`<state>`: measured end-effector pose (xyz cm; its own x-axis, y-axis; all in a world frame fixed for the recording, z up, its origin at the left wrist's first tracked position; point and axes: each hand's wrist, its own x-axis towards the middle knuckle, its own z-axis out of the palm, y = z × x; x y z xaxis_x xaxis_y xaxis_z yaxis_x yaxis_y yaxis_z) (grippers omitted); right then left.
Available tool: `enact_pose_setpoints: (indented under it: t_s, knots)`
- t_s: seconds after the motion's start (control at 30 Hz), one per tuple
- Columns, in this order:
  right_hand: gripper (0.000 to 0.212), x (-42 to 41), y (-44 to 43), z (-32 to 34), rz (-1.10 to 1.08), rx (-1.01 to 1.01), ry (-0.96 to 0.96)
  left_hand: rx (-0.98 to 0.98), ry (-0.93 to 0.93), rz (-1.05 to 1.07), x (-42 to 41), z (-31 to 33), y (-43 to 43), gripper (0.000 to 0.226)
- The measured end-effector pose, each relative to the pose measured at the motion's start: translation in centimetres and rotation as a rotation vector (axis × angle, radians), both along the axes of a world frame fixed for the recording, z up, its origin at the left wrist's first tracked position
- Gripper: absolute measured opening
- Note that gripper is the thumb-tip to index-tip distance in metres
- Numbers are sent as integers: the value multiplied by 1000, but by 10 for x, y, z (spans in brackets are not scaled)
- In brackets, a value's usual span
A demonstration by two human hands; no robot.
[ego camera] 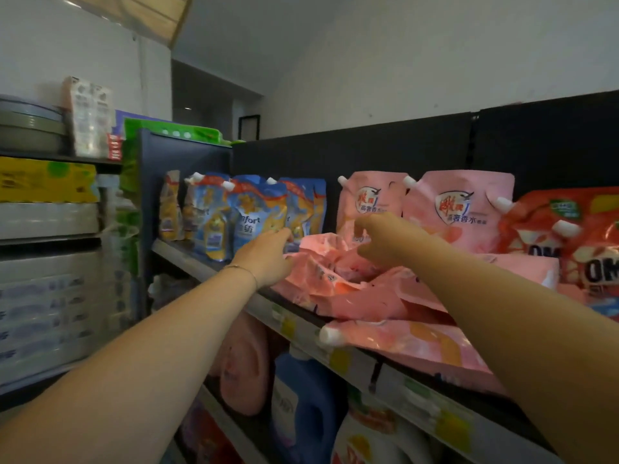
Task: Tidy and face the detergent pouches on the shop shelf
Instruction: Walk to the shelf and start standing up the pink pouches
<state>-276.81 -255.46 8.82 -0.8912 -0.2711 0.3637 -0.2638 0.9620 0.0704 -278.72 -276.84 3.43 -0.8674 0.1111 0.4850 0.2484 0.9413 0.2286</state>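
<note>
At 6 o'clock under pink pile (335, 279), pouch (412, 346) overhangs shelf edge (201, 262); left hand (268, 259), right hand (378, 242) at pile, finger hold unreadable; jostling could drop it.

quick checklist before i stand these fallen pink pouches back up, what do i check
1. Left hand has a grip on the fallen pink pouches: cannot tell, it reaches their left edge.
2. Right hand has a grip: cannot tell, blurred.
3. Front pink pouch sits fully on the shelf: not ok, its spout overhangs the edge.
4. Upright pink pouches at the back face out: ok.
5. Blue pouches alongside are standing: ok.
</note>
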Motion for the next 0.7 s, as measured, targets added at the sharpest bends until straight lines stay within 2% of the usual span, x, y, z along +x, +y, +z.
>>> enact_pose_setpoints:
  t_s: [0.1,0.23,0.3,0.4,0.43,0.53,0.7]
  knots:
    - [39,-24,-3,4,-85,19,8,2,39,-99,-44,10,1,46]
    - [44,-51,-6,9,-209,140,-30,35,-18,-207,-92,21,5,40]
    - [34,-59,-12,8,-252,211,-108,61,-68,-252,-112,23,5,41]
    - [3,-71,-24,5,-257,220,-162,83,-146,-342,-139,20,3,51]
    - [8,-74,-26,6,-263,228,-160,97,-173,-388,-143,19,2,54]
    - [9,-77,-35,12,-285,279,-104,145,-261,-572,-148,18,5,57]
    - [11,-85,-63,22,-294,325,114,107,-351,-684,-163,12,18,84]
